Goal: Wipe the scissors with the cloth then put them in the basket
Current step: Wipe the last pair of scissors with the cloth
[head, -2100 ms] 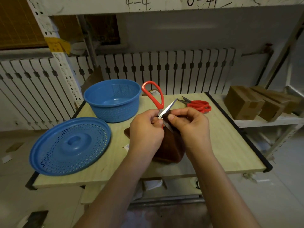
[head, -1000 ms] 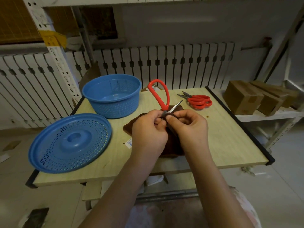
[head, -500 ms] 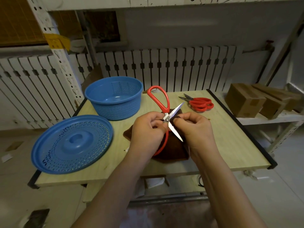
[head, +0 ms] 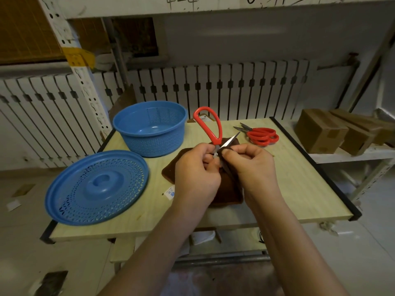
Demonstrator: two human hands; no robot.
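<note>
Head view: the left hand (head: 197,174) is curled round the scissors (head: 215,135) near the pivot, and the right hand (head: 252,167) pinches a fold of the brown cloth (head: 226,189) against one blade. The scissors are held above the cloth over the table (head: 299,178); one red handle loop rises up and slightly left toward the basket, while a bare blade points up and right, so the blades stand apart. The other blade is hidden by the cloth and fingers. A small white label (head: 170,192) with a blue mark lies on the table beside the cloth, too small to read. The blue basket (head: 150,129) sits at the far left of the table with nothing in it, and its blue perforated lid (head: 97,186) lies flat near the front left corner. A second pair (head: 259,135) of red scissors lies flat at the far right, blades pointing left. Brown boxes (head: 320,130) stand on a shelf to the right. Handwritten marks on the beam (head: 128,5) overhead read "4-4" and, partly cut off, "0-41".
</note>
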